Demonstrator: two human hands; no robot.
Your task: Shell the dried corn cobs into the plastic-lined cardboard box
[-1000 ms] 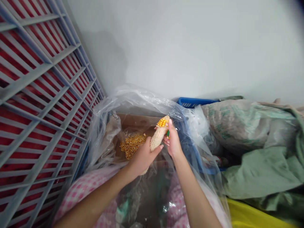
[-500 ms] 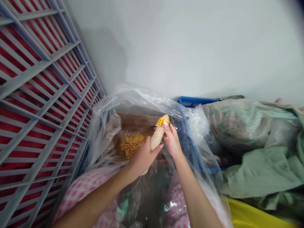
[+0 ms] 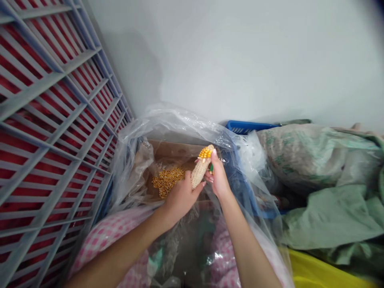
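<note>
My left hand [image 3: 179, 198] is wrapped round the lower end of a corn cob [image 3: 200, 170]. The cob is mostly bare and pale, with yellow kernels only at its tip. My right hand [image 3: 217, 176] presses against the cob's upper part, fingers closed, with a small green thing I cannot make out showing between them. Both hands are over a cardboard box [image 3: 177, 152] lined with clear plastic [image 3: 168, 124]. A heap of loose yellow kernels [image 3: 166, 181] lies in the box, left of the cob.
A grey grid over red [image 3: 51, 120] leans at the left. A white wall stands behind. A blue basket [image 3: 244, 128], grey-green sacks [image 3: 309, 160] and green cloth [image 3: 333, 216] lie to the right, yellow plastic [image 3: 318, 272] below them. Pink checked cloth [image 3: 111, 236] covers my lap.
My right thumb slid up along the cob's tip and came back to it. The cob and my left hand stayed almost where they were.
</note>
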